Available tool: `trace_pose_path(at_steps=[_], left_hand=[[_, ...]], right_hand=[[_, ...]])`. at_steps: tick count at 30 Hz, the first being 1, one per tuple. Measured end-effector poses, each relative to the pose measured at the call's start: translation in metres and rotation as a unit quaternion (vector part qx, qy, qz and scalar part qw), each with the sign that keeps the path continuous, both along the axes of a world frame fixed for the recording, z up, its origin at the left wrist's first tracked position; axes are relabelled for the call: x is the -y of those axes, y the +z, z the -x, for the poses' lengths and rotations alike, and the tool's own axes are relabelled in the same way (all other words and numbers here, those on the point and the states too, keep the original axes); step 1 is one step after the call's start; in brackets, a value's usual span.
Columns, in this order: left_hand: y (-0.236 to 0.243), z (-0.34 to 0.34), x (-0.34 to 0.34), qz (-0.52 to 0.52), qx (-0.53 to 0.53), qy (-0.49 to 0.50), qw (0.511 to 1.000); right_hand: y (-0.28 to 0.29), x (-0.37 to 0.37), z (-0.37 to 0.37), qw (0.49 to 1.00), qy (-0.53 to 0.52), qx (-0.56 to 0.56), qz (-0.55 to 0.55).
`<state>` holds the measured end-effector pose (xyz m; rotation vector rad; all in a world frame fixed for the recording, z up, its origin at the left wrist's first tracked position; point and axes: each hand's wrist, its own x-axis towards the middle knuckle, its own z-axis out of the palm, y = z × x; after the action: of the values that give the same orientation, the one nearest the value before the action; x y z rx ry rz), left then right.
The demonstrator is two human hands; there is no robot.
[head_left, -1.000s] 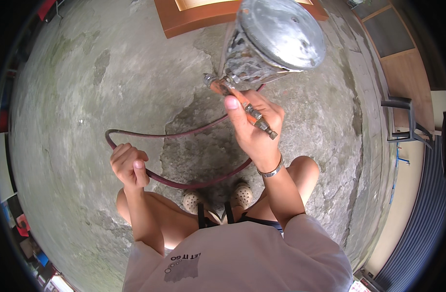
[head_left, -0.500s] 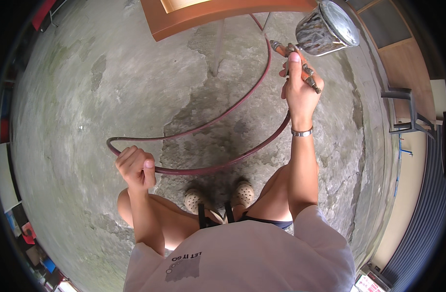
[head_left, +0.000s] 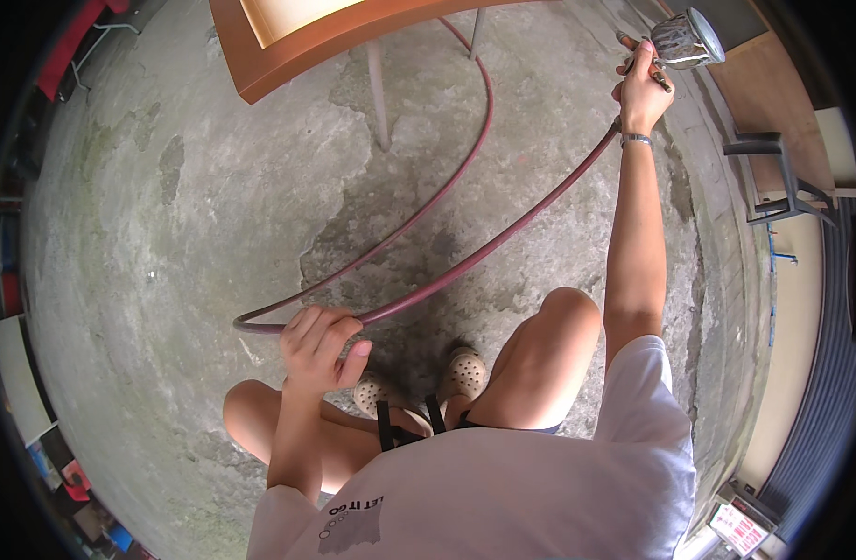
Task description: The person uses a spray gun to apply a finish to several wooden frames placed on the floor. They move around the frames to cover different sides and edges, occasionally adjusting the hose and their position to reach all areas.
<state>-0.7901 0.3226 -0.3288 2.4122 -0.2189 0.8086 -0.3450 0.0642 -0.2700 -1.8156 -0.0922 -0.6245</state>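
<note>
My right arm stretches out to the far right, and my right hand (head_left: 645,97) is closed around a spray gun (head_left: 664,79) with orange, paint-stained parts. A round metal cup (head_left: 680,45), smeared with grey paint, is fixed to the gun and tilts to the right. From below this hand a dark red hose (head_left: 503,236) runs down in a curve to my left hand (head_left: 320,348), whose fingers curl over it while the thumb sits apart. Beyond the left hand the hose bends back and leads up toward a brown-framed panel (head_left: 237,58).
Thin legs (head_left: 379,103) stand under the panel. A dark chair (head_left: 785,177) is at the right beside a wooden board (head_left: 773,89). A red item (head_left: 83,37) lies at the upper left. The concrete floor (head_left: 185,271) is rough and patchy.
My right hand has carried the spray gun farther out, up and to the right. My left hand has moved right and slightly down, its grip looser on the hose, which is stretched straighter.
</note>
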Motion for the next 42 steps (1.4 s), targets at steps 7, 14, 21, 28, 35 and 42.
trace_pose_path(at_steps=[7, 14, 21, 28, 35, 42], left_hand=[[-0.005, -0.002, 0.002, 0.03, -0.001, 0.01, 1.0], [0.0, 0.004, -0.028, 0.043, 0.027, 0.086, 0.995], [-0.001, 0.004, -0.036, 0.029, 0.032, 0.095, 0.995], [-0.008, 0.002, -0.012, 0.056, 0.017, 0.041, 0.997], [-0.012, 0.005, -0.005, 0.069, 0.016, 0.027, 0.997], [-0.007, 0.019, -0.043, 0.107, 0.031, 0.159, 0.981]], right_hand=[[0.012, 0.009, 0.003, 1.0, 0.017, 0.012, -0.009], [0.023, -0.023, 0.093, 0.99, 0.124, -0.066, -0.031], [0.024, -0.032, 0.13, 0.973, 0.211, -0.094, -0.017], [0.014, -0.003, 0.034, 0.998, 0.056, -0.022, 0.0], [0.027, -0.004, 0.009, 0.998, -0.029, 0.025, -0.04], [0.036, -0.035, 0.106, 0.991, 0.104, -0.081, -0.025]])
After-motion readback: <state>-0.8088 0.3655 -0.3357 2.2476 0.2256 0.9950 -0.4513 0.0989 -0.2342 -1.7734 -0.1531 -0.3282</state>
